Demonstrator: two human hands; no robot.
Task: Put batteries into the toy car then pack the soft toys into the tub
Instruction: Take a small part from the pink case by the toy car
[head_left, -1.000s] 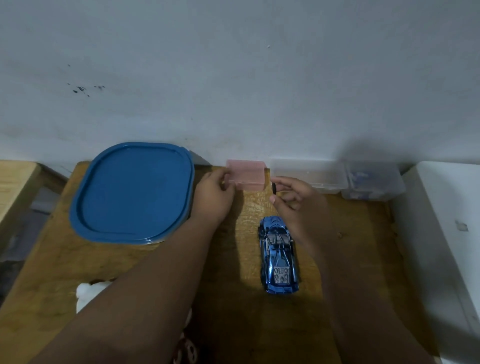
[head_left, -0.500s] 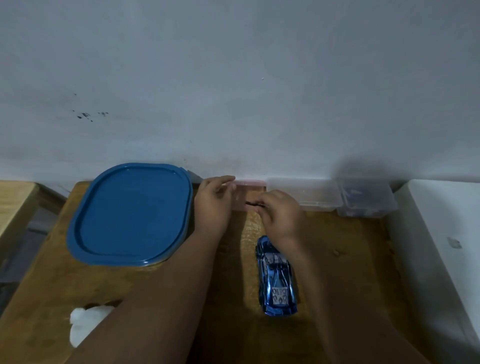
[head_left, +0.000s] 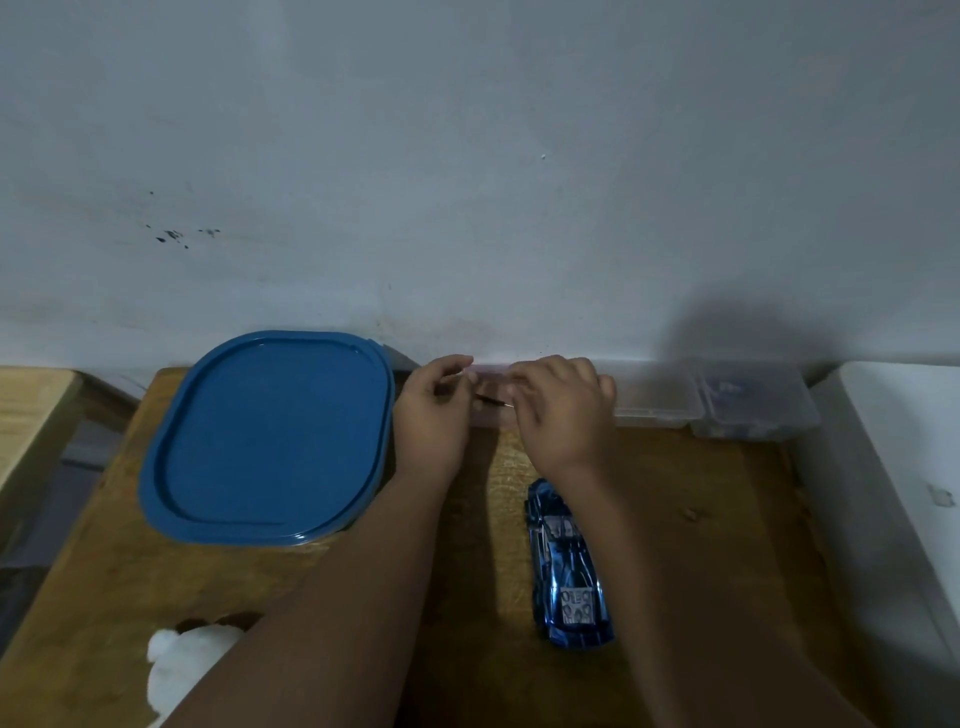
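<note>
Right hand (head_left: 563, 415) has slid over pink box (head_left: 491, 376), pinching thin dark tool (head_left: 493, 400) with left hand (head_left: 431, 415)

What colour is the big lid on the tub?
Dark blue: the rounded plastic tub lid, seen clearly in the head view.

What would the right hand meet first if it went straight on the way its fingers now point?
Most likely the pink box by the wall: the right hand points forward and slightly left, with its fingers over that box. How near they are is unclear.
</note>
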